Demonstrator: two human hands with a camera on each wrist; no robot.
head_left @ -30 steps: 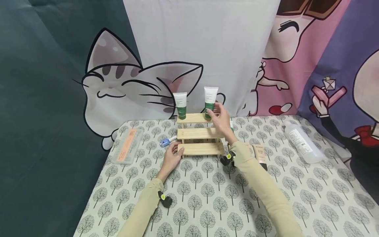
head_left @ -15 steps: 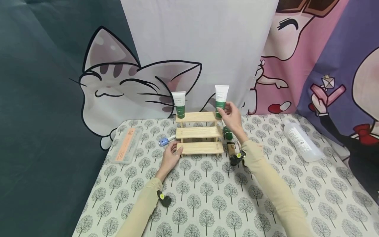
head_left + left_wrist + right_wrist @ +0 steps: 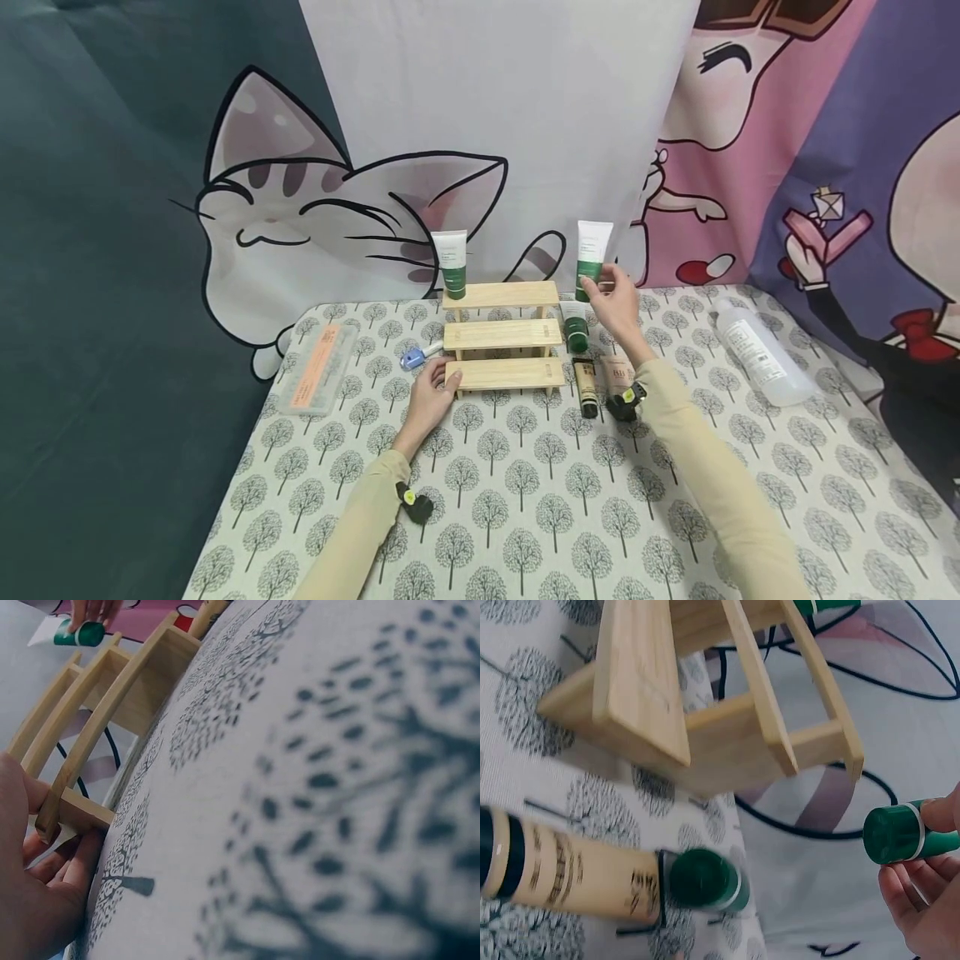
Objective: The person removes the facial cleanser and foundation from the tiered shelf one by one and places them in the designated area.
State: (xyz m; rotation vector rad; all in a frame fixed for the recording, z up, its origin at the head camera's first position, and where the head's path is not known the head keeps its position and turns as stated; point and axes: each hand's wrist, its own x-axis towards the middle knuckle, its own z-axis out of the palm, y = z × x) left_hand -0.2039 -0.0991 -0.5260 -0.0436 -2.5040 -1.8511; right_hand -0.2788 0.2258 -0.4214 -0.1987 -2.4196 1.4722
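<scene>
A three-step wooden display stand point(image 3: 502, 335) stands on the tree-print cloth. My left hand point(image 3: 432, 396) grips the left end of its lowest step, thumb on top and fingers beneath in the left wrist view. A green-and-white squeeze tube point(image 3: 452, 267) stands cap down at the left of the top step. My right hand point(image 3: 617, 304) holds a matching squeeze tube point(image 3: 592, 242) upright, cap down, in the air just right of the top step. In the right wrist view its green cap point(image 3: 889, 834) is apart from the stand. Another green-capped tube point(image 3: 576, 329) lies on the cloth right of the stand.
A beige tube with a black cap point(image 3: 587, 387) and a BB cream tube point(image 3: 617, 372) lie right of the stand, near my right wrist. Farther right lies a clear bottle point(image 3: 765, 354). Left are a blue-and-white item point(image 3: 414, 358) and a flat plastic case point(image 3: 318, 375). A cartoon curtain point(image 3: 510, 100) hangs behind.
My right hand has moved the held tube rightward, from over the top step's right part to beyond its right end. My left hand keeps its grip on the stand.
</scene>
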